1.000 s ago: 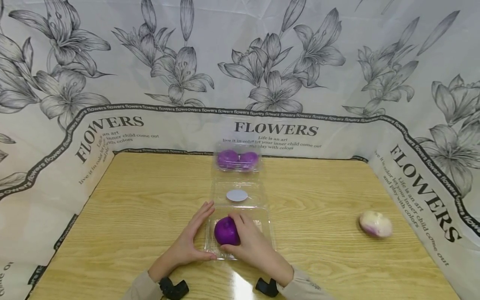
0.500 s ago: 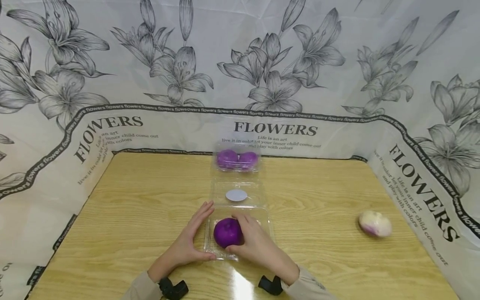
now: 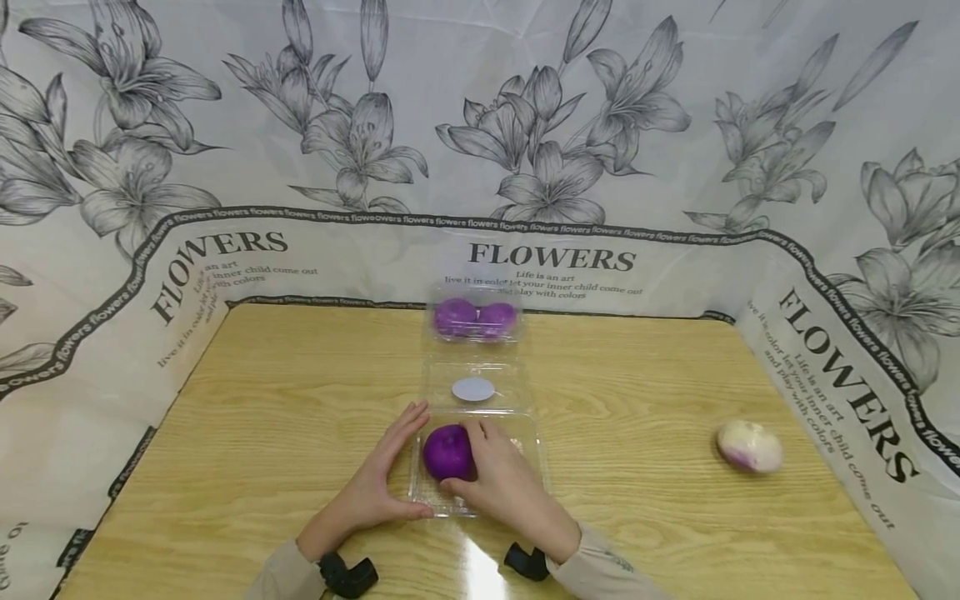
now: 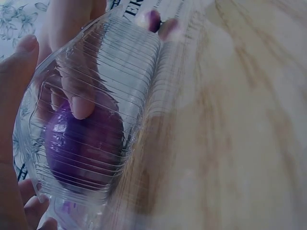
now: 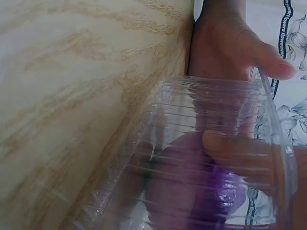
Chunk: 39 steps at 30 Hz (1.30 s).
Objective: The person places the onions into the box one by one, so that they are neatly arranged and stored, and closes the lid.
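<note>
In the head view a clear plastic box (image 3: 542, 467) lies open at the front middle, its lid (image 3: 517, 379) folded back and marked by a white oval sticker. A glossy purple onion (image 3: 447, 452) is inside, at the left of the box. My right hand (image 3: 504, 475) grips it from the right, thumb on the near side and fingers over the far side. The thumb shows pressed on the onion (image 4: 86, 148) through the ribbed wall in the left wrist view. My left hand (image 3: 371, 483) spans the box's left side, thumb at the near corner, fingertips at the far corner.
Behind the lid, a clear box (image 3: 477, 335) holding two purple onions stands against the back cloth. A whitish onion-like vegetable with a purple patch (image 3: 750, 447) sits at the right on the wooden table (image 3: 637, 400). Flower-printed cloth (image 3: 405, 250) walls the back and sides.
My right hand, with the purple onion, shifted slightly right and toward me, then back left and away within the box. The left hand stays in place.
</note>
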Available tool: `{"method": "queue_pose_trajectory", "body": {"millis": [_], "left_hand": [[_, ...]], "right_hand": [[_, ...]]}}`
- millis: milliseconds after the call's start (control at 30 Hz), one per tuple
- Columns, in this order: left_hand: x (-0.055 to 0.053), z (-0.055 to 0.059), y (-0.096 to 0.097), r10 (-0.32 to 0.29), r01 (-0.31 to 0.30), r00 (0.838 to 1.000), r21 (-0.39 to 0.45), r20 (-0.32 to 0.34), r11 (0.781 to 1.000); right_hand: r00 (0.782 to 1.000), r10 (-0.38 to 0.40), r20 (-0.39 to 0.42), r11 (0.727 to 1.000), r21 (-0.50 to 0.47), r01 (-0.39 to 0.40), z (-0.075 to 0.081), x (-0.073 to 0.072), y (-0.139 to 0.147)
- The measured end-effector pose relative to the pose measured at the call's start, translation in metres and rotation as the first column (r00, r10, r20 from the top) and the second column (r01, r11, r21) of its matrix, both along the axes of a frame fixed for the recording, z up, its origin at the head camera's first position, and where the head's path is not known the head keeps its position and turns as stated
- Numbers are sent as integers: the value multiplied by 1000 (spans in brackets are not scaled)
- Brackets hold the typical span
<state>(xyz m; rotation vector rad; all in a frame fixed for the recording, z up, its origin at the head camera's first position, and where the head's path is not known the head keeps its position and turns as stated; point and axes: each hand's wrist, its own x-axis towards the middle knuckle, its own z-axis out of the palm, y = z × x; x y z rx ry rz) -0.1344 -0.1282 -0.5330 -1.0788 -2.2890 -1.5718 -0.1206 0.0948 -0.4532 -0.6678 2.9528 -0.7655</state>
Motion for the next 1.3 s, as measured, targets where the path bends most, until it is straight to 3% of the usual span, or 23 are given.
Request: {"method": "queue_pose_trajectory", "body": {"millis": [133,267,500,600,767,900,1167,1300], "left_hand": [[-1,1,0,-1,1,1000,2,0,1000],[-1,0,0,-2,2,1000,3,12,1000],[0,2,1,1,-1,999,3,41,1000],[1,3,1,4,-4,999,-5,44,1000],[1,4,1,5,-5,999,-7,32,1000],[2,4,1,6,-5,999,-8,33,1000],[2,5,2,4,-4,999,-13,33,1000],[2,5,2,5,-4,1000,-14,31,1000]], "right_hand": [[1000,-3,-26,1000,-2,3,4,3,2],[1000,-4,-29,999,-36,3,19,7,12],[999,-35,21,985,-168,39,47,5,56],[999,-49,-8,970,-241,46,55,0,81],[985,-122,-126,945,-319,77,62,-11,128],[959,-208,-195,907,-406,114,64,-18,166],[896,-388,-215,816,-533,226,62,-17,235],[869,-461,-179,739,-619,265,56,-16,267]]}}
